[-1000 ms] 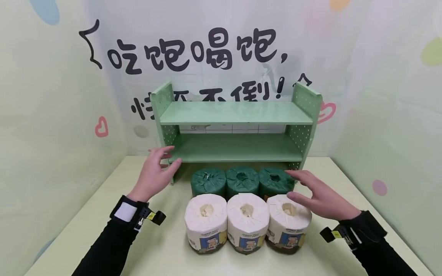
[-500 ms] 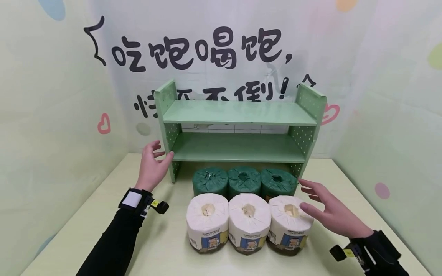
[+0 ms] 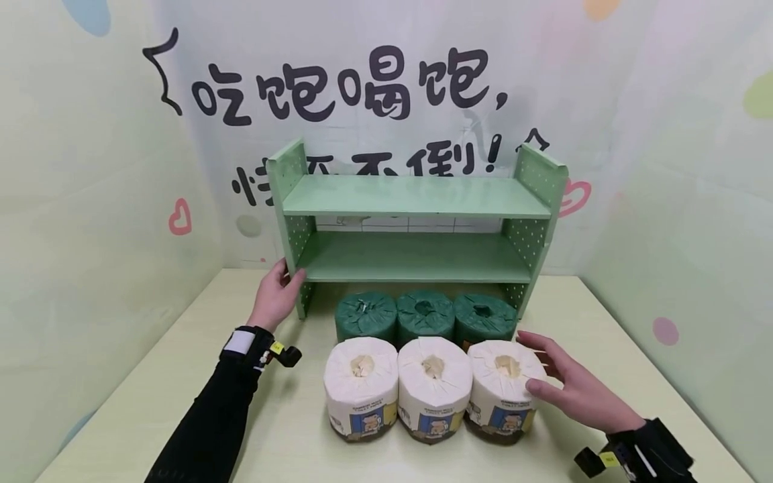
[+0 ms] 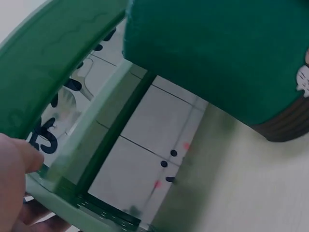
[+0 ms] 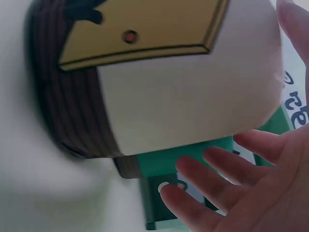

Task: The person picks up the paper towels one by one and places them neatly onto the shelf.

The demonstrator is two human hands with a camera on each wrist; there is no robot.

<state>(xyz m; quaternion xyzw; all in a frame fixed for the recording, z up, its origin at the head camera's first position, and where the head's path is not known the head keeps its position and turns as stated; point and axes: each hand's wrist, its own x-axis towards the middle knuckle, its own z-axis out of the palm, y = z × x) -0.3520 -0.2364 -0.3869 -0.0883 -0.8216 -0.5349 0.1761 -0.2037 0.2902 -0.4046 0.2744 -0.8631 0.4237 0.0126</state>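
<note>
My left hand (image 3: 276, 298) grips the left side panel of a green two-tier shelf rack (image 3: 417, 258), thumb in front and fingers round the outer side. In the left wrist view the thumb (image 4: 30, 155) lies over the panel's edge. My right hand (image 3: 582, 389) is spread around the right side of the right-hand toilet roll (image 3: 504, 376) in white wrapping, thumb toward its front. The right wrist view has the fingers (image 5: 212, 179) loosely extended along that roll. Two more white-wrapped toilet rolls (image 3: 433, 382) stand beside it in a row.
Behind the white rolls stand three green-wrapped toilet rolls (image 3: 425, 318), at the front of the rack's lowest level. The pale table (image 3: 181, 376) meets a printed cloth backdrop (image 3: 362, 40) at the back and sides.
My left hand has come in to the rack's left panel and taken hold of it. The right hand has drawn back from above the rolls, then lowered beside the right white roll.
</note>
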